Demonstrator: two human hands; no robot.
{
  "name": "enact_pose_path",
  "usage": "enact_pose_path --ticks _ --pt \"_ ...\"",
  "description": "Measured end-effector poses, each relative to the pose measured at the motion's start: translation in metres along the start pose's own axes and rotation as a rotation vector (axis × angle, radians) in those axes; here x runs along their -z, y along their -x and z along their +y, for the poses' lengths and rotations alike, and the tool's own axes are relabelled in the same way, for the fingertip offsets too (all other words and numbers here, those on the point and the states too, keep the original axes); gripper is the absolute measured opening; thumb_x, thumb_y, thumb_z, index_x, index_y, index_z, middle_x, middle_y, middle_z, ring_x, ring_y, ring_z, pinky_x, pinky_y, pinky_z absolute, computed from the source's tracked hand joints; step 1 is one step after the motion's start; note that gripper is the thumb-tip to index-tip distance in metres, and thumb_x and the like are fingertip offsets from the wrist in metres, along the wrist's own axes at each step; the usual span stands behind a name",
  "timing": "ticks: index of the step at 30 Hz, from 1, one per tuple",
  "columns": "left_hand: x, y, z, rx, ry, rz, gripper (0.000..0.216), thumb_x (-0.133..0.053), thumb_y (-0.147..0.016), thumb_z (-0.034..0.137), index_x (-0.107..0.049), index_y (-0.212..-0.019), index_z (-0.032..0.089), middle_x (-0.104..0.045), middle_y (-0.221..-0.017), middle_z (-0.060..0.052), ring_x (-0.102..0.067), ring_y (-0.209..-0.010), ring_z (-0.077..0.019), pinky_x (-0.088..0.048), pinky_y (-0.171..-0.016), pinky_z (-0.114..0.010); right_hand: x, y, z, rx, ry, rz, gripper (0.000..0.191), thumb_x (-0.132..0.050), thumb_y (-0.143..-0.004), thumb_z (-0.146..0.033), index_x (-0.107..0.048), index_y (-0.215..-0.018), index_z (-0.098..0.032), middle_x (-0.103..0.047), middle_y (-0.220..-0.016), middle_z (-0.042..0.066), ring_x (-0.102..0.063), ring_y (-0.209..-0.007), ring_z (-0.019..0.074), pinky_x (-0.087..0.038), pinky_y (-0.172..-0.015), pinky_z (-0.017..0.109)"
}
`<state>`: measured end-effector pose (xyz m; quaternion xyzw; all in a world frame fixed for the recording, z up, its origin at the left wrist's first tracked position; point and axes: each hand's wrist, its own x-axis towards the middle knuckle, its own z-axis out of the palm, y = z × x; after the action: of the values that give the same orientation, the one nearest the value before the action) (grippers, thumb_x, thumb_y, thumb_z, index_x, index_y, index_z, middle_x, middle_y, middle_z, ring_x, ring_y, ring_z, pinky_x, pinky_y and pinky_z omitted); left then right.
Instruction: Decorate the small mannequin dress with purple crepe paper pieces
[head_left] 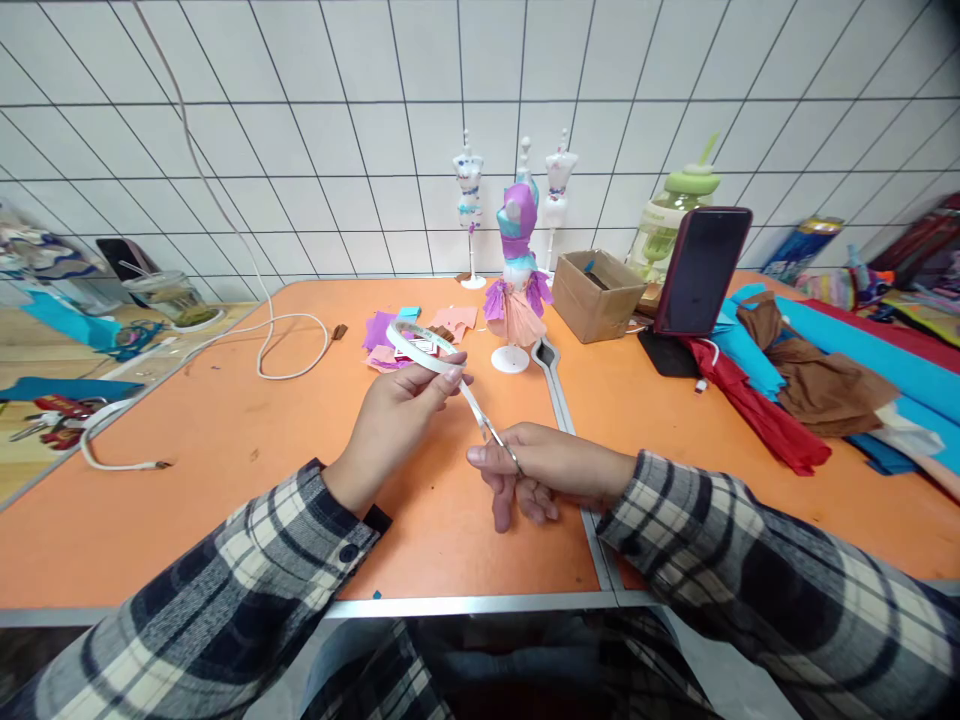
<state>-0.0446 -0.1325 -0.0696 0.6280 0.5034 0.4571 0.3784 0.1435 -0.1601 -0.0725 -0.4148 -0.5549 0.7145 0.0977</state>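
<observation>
A tape roll (420,347) is pinched by the left hand (390,420). Its strip (478,412) is pinched by the right hand (536,472).

A: Clear lanes?
B: Lower left of frame: bare orange table (225,480), open up to the white cable (296,370) loop at centre left. Right of centre is bare up to the fabric pile (795,385).
A: Blockers mid-frame?
B: Tape strip (480,415) spans from the tape roll (420,345) in the left hand (390,420) to the right hand (532,470), so there's no pass between them. Just behind: paper scraps (456,320), dressed mannequin (516,290). To its right: cardboard box (598,292), phone (701,270) on a stand. 3 small mannequins (469,190) line the wall.
</observation>
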Motion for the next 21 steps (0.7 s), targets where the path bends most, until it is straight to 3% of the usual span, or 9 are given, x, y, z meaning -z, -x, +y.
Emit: enact_pose_path --ticks 3,6,8,11,14,17,21 --pt "0.006 -0.003 0.000 0.009 0.052 0.093 0.039 -0.068 -0.083 0.057 -0.077 -0.090 0.020 -0.077 -0.108 -0.010 -0.070 -0.096 -0.0255 -0.058 -0.080 -0.038 0.001 -0.001 0.000 -0.107 -0.189 -0.113 0.050 -0.046 -0.094 -0.064 -0.049 -0.075 -0.019 -0.073 -0.067 0.006 -0.056 -0.039 0.0088 -0.036 -0.033 0.015" --pt "0.017 -0.011 -0.001 -0.034 0.159 0.200 0.041 -0.067 -0.084 0.057 -0.076 -0.093 0.018 -0.077 -0.107 -0.010 -0.072 -0.097 -0.0238 -0.060 -0.083 -0.037 0.002 -0.002 0.001 -0.152 -0.227 -0.160 0.050 -0.043 -0.096 -0.062 -0.050 -0.074 -0.018 -0.074 -0.071 0.009 -0.060 -0.042 0.0109 -0.037 -0.034 0.017" --pt "0.023 -0.015 -0.002 -0.030 0.205 0.187 0.042 -0.068 -0.084 0.056 -0.075 -0.098 0.017 -0.076 -0.112 -0.011 -0.071 -0.101 -0.0235 -0.060 -0.086 -0.037 0.006 -0.004 0.002 -0.090 -0.195 -0.034 0.044 -0.050 -0.094 -0.056 -0.051 -0.073 -0.018 -0.073 -0.069 0.008 -0.052 -0.037 0.0087 -0.029 -0.032 0.017" --pt "0.025 -0.017 -0.003 0.008 0.209 0.119 0.045 -0.067 -0.084 0.056 -0.073 -0.108 0.018 -0.076 -0.112 -0.010 -0.071 -0.102 -0.0227 -0.059 -0.088 -0.037 0.017 -0.007 0.004 0.145 -0.146 0.394 0.034 -0.057 -0.090 -0.046 -0.050 -0.071 -0.018 -0.064 -0.057 0.001 -0.034 -0.035 0.0050 -0.021 -0.034 0.018" --pt "0.022 -0.015 -0.003 0.044 0.191 0.074 0.046 -0.065 -0.086 0.057 -0.070 -0.115 0.021 -0.077 -0.106 -0.008 -0.072 -0.098 -0.0209 -0.058 -0.084 -0.033 0.030 -0.012 0.005 0.503 -0.093 0.814 0.024 -0.061 -0.087 -0.040 -0.055 -0.078 -0.018 -0.065 -0.067 0.000 -0.049 -0.052 0.0081 -0.039 -0.051 0.019" --pt "0.019 -0.010 0.000 0.079 0.200 -0.011 0.045 -0.065 -0.086 0.057 -0.069 -0.114 0.021 -0.077 -0.105 -0.008 -0.073 -0.095 -0.0208 -0.058 -0.079 -0.031 0.033 -0.014 0.007 0.680 0.067 0.915 0.021 -0.066 -0.082 -0.031 -0.063 -0.098 -0.018 -0.072 -0.098 0.005 -0.063 -0.084 0.0144 -0.048 -0.077 0.027" --pt "0.013 -0.006 0.000 0.126 0.238 -0.176 0.042 -0.064 -0.088 0.054 -0.068 -0.112 0.020 -0.076 -0.109 -0.008 -0.074 -0.096 -0.0224 -0.057 -0.081 -0.032 0.023 -0.015 0.009 0.686 0.327 0.834 0.025 -0.069 -0.079 -0.027 -0.068 -0.103 -0.021 -0.071 -0.109 0.005 -0.062 -0.099 0.0189 -0.048 -0.082 0.031"
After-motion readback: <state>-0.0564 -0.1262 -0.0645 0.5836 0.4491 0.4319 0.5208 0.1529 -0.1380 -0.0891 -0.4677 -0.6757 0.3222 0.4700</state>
